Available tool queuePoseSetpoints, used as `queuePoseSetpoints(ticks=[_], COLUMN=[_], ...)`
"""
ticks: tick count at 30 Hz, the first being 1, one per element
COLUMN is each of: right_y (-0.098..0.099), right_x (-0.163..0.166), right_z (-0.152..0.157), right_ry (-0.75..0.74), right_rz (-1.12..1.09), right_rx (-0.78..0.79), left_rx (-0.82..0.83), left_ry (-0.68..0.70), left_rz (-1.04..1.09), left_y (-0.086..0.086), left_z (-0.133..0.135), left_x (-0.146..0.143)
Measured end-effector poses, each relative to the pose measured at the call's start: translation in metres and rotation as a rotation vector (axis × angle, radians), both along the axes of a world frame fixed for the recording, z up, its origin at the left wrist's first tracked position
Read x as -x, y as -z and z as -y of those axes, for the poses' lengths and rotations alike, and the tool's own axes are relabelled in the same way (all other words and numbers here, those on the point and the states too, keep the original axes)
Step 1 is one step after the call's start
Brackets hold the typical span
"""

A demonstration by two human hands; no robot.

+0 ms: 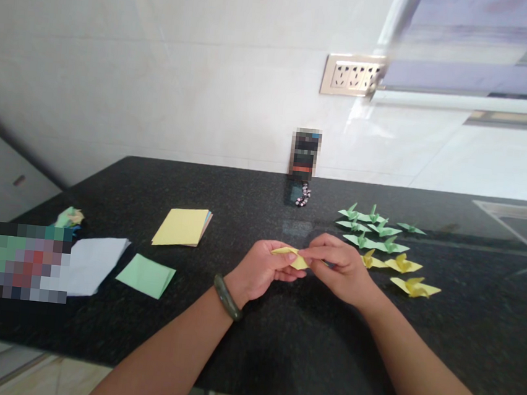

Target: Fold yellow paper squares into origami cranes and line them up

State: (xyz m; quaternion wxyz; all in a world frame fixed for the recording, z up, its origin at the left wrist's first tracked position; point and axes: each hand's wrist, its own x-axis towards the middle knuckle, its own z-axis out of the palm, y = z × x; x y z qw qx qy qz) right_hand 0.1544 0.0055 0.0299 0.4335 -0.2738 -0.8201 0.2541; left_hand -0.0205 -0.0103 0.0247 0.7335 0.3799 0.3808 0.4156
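A partly folded piece of yellow origami paper [301, 263] is held between both hands above the dark countertop. My left hand [266, 269], with a dark green bangle on its wrist, pinches it from the left with the thumb on top. My right hand [338, 267] grips its right side with the fingertips, hiding part of the folds. Just beyond my right hand stand folded yellow paper cranes [416, 288]. Behind these are rows of several green paper cranes [377, 228].
A stack of square paper [180, 227], yellow on top, lies left of centre on the speckled countertop [248, 357]. Nearer are green paper [146, 275] and white paper [96, 265]. A blurred upright object [305, 155] with a beaded strap leans by the wall. A sink edge [516, 234] is at right.
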Motion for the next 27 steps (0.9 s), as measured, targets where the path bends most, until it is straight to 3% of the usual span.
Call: queuePoseSetpoints(ticks=[10, 17, 27], right_y=[-0.0013, -0.0007, -0.0029], right_x=[0.0019, 0.0050, 0.0005], right_z=[0.0039, 0.0040, 0.0013], right_ry=[0.099, 0.151, 0.027], right_rz=[0.021, 0.007, 0.081], right_rx=[0.086, 0.034, -0.156], left_rx=[-0.021, -0.038, -0.038], left_ry=[0.038, -0.010, 0.026], left_rz=[-0.031, -0.127, -0.113], left_y=[-0.0002, -0.0019, 0.0004], left_z=[0.0000, 0.0012, 0.0019], left_x=[0.0002, -0.0026, -0.0027])
